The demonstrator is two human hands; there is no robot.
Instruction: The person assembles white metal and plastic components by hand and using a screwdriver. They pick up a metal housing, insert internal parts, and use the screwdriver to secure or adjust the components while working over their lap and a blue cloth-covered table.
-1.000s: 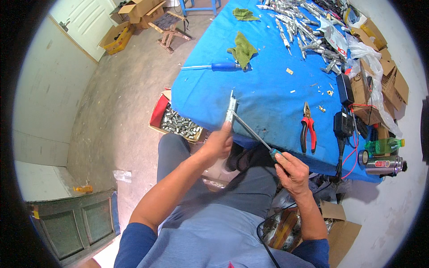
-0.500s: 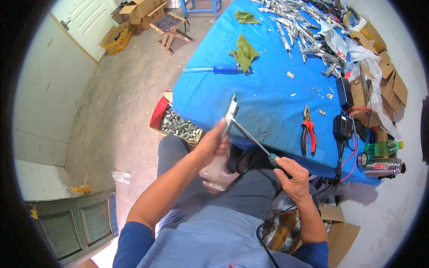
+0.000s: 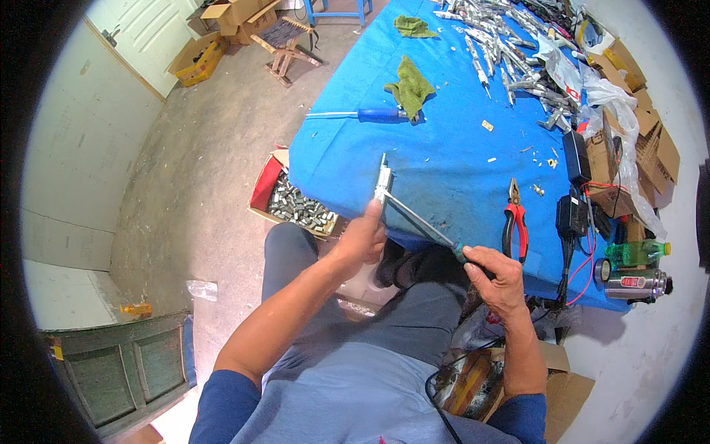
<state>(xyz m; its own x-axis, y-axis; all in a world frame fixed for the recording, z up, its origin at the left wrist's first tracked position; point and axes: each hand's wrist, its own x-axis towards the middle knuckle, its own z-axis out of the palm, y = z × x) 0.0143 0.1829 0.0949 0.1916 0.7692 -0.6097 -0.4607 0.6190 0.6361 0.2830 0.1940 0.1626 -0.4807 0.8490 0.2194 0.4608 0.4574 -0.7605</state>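
Observation:
My left hand (image 3: 361, 240) is closed around the lower end of a slim silver metal part (image 3: 384, 178), its thumb stretched along it at the table's near edge. A thin pin sticks out from the far end of this part, whose exact kind I cannot make out. In my right hand (image 3: 498, 280) is a screwdriver (image 3: 420, 220) with a long steel shaft and a dark green handle. Its shaft slants down from right to left, and the tip meets the metal part just beyond my left thumb. My palm hides most of the handle.
Red-handled pliers (image 3: 515, 222), a blue screwdriver (image 3: 379, 115) and a green cloth (image 3: 410, 87) lie on the blue-covered table (image 3: 451, 159). Silver parts (image 3: 510, 55) are heaped at the far right. Below the left edge stands a box of small metal pieces (image 3: 299, 206).
My right hand and the screwdriver handle have shifted slightly right and away from me. The left hand still grips the metal part, its thumb now straighter along it. The whole view has moved slightly.

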